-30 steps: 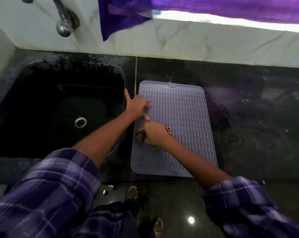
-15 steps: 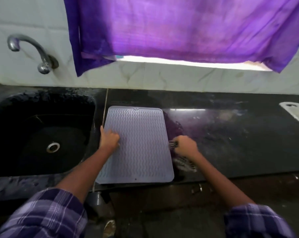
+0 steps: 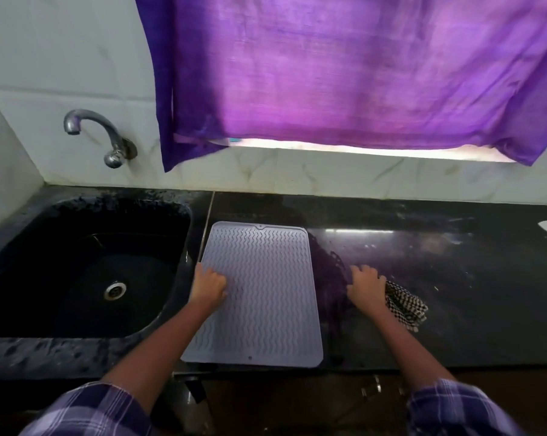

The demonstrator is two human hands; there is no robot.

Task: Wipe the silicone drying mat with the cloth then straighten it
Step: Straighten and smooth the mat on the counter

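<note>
Left hand (image 3: pixel 207 286): resting palm-down, fingers loosely curled, gripping nothing, pressing on the left edge of the silicone drying mat (image 3: pixel 259 297).

Mat: pale grey, wave-ribbed, lying flat on the black countertop (image 3: pixel 438 278), extending to the right of that hand.

Right hand (image 3: pixel 367 286): sitting on the counter just past the mat's right edge, fingers spread; the checked cloth (image 3: pixel 404 305) is showing at its outer side, possibly pinned under the palm rather than gripped.

Black sink (image 3: pixel 86 269): lying left of the left hand.
</note>
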